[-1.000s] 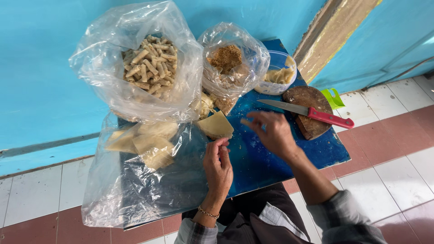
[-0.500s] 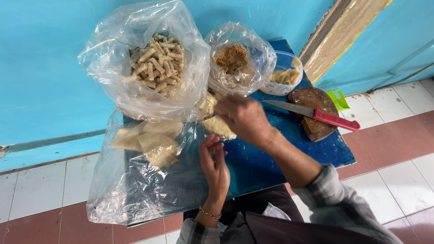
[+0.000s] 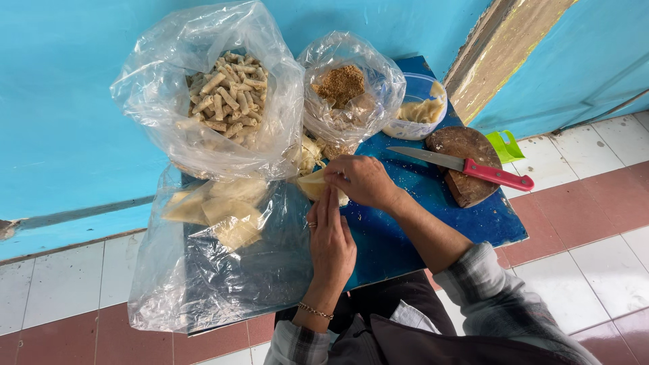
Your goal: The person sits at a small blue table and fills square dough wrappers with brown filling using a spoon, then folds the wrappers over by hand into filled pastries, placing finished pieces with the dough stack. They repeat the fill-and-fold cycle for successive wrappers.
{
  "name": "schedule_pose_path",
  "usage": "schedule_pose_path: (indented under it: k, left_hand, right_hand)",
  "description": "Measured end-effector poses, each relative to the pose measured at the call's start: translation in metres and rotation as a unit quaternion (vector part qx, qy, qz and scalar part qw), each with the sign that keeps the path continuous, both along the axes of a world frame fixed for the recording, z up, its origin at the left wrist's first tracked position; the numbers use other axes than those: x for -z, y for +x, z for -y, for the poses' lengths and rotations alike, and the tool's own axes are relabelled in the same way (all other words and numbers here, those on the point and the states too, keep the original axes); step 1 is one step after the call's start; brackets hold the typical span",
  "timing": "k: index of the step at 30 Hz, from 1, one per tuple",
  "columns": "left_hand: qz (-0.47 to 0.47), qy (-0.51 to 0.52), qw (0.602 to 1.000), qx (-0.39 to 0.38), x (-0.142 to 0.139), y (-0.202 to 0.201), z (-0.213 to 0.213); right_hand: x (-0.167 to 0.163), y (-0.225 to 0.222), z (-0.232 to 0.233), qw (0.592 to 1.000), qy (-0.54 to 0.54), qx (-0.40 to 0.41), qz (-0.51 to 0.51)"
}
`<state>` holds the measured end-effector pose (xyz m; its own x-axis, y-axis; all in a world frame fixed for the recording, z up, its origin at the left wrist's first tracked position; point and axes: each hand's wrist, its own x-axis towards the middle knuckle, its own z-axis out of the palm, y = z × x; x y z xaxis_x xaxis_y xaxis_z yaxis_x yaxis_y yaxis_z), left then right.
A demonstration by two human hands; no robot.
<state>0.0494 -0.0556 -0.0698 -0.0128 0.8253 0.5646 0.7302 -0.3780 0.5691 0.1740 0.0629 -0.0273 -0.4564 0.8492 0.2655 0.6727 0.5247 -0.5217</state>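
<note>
- The right hand (image 3: pixel 362 181) is seen curled over the near edge of a pale yellow wrapper sheet (image 3: pixel 312 185), with the fingers bent down onto it and pinching it.
- The left hand (image 3: pixel 331 240) is held flat and nearly straight, fingers together and pointing away from the body; its fingertips (image 3: pixel 327 200) are pressed against the same sheet, just under the right hand. Nothing is gripped by it.
- The wrapper sheet is found on the blue table (image 3: pixel 433 223), at the edge of a clear plastic sheet (image 3: pixel 230 270), between the two hands and the bags behind.
- A thin bracelet (image 3: pixel 315 311) is worn on the left wrist, and plaid sleeves (image 3: pixel 500 304) are seen on both arms.
- Just to the left, a stack of the same pale wrappers (image 3: pixel 216 206) is covered by the crumpled plastic.
- Behind it, a large clear bag (image 3: pixel 203 108) filled with crumbed, finger-shaped rolls (image 3: pixel 230 91) is stood upright.
- Beside that, a smaller clear bag (image 3: pixel 351 94) holding brown crumbs (image 3: pixel 340 84) is placed.
- Further right, a clear tub (image 3: pixel 422 108) with a pale filling is set near the table's far corner.
- A round wooden board (image 3: pixel 466 152) is laid on the right side of the table, with a red-handled knife (image 3: pixel 473 167) resting across it, blade pointing left.
- A small green plastic piece (image 3: pixel 506 145) is seen just beyond the board.
- The table is stood against a turquoise wall (image 3: pixel 61 135), on a floor of white and reddish tiles (image 3: pixel 588 223).
</note>
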Motion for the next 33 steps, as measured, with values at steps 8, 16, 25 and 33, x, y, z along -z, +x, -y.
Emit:
schedule_pose_path:
  k: [8, 16, 25, 33]
  left_hand:
    - [0.021, -0.057, 0.998, 0.015, -0.002, -0.004, -0.001]
    - [0.093, -0.02, 0.995, 0.039, -0.004, -0.008, 0.001]
    - [-0.137, -0.034, 0.979, 0.145, -0.013, -0.02, 0.037]
    - [-0.099, -0.026, 0.979, 0.174, -0.009, -0.027, 0.04]
  right_hand:
    - [0.024, 0.056, -0.026, 0.863, -0.312, 0.095, -0.385]
    - [0.005, 0.088, 0.093, 0.988, 0.141, -0.055, 0.017]
    - [0.003, 0.07, 0.147, 0.97, 0.224, -0.065, 0.071]
    - [-0.011, 0.123, 0.062, 0.956, 0.265, 0.086, 0.096]
